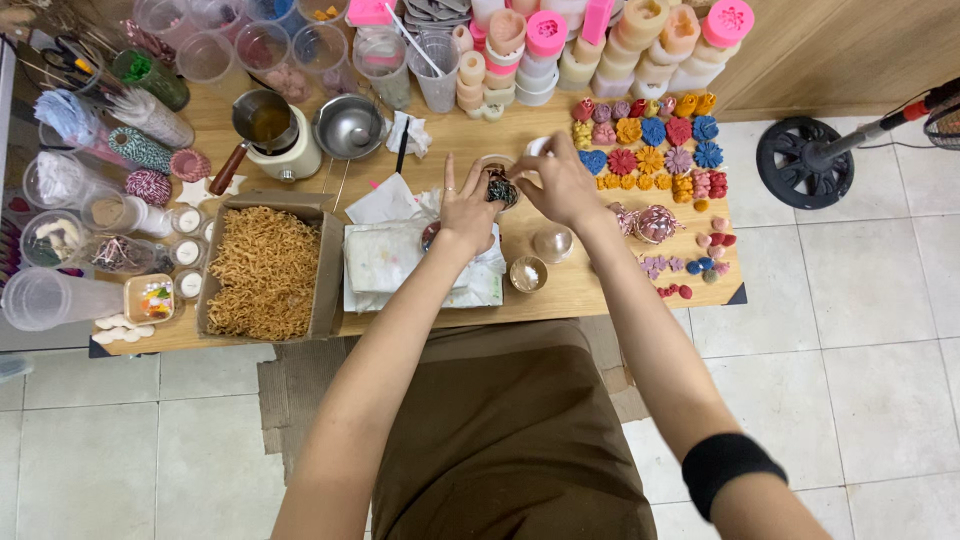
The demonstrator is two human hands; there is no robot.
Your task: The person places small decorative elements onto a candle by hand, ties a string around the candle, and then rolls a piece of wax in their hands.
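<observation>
Over the middle of a wooden table (580,290), both hands meet around a small round dark ornament (502,189) with mixed colours. My left hand (466,208) holds it from the left, index finger raised. My right hand (560,182) pinches it from the right, close to a small white cup that is mostly hidden. Just below the hands lie a clear half-sphere (552,243) and a second small clear dome (528,273). A stained white cloth (390,260) lies under my left wrist.
A cardboard box of shredded straw-coloured filler (265,270) sits at left. Rows of coloured wax flowers (650,150) fill the right side. Silicone moulds (600,50), plastic cups (380,55), a melting pot (270,125), a metal bowl (348,127) line the back. A fan base (805,160) stands on the tiles.
</observation>
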